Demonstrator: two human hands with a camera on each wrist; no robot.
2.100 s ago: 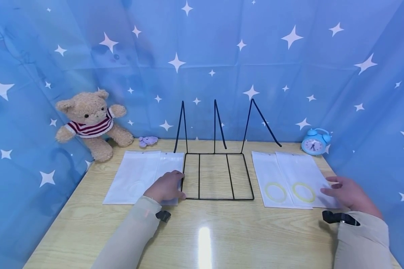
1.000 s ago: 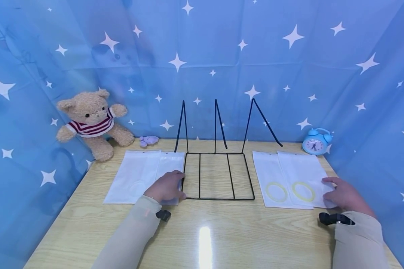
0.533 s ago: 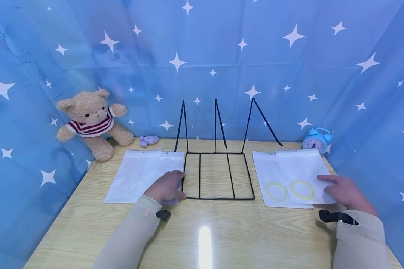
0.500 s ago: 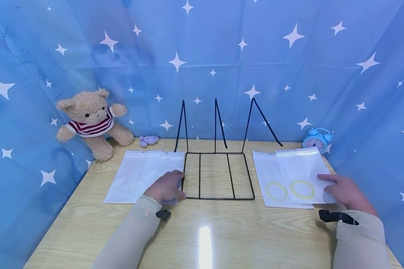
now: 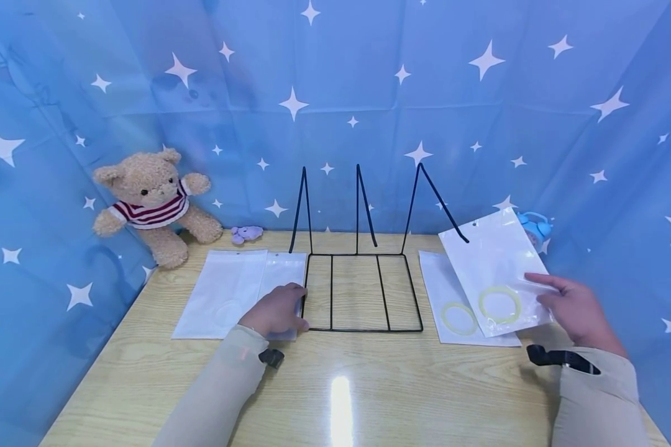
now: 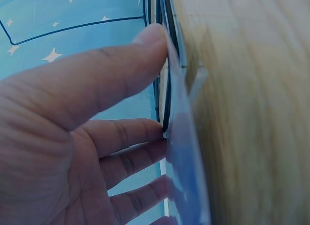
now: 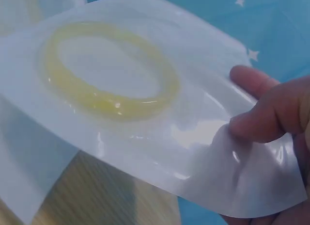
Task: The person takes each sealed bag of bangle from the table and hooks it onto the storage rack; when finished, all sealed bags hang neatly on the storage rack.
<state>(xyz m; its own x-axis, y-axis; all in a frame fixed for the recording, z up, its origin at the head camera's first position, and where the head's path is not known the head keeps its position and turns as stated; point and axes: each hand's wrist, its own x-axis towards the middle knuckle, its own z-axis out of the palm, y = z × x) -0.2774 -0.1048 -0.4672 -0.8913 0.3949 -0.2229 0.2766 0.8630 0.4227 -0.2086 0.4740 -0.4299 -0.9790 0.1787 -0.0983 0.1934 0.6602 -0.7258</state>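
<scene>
My right hand (image 5: pixel 584 313) pinches the right edge of a white zip bag (image 5: pixel 483 261) with a yellow ring (image 5: pixel 499 305) inside. In the right wrist view the thumb lies on the clear front of the bag and other fingers are behind it. The bag is lifted and tilted over a second white bag (image 5: pixel 444 292) that also shows a yellow ring (image 5: pixel 458 318). My left hand (image 5: pixel 276 308) rests fingertips at the left side of a black wire rack (image 5: pixel 332 292), over a flat bag. The left wrist view shows the thumb and fingers fairly straight and spread apart.
Two more white bags (image 5: pixel 220 292) lie left of the rack. Three bent prongs (image 5: pixel 358 205) rise at its back. A teddy bear (image 5: pixel 148 202) and a small purple toy (image 5: pixel 246 234) sit at the back left; a blue alarm clock (image 5: pixel 541 228) is partly covered by the lifted bag.
The right hand has taken hold of the outer right bag, raised it off the table and swung its top up and leftward, across part of the clock. The left hand and rack have stayed put.
</scene>
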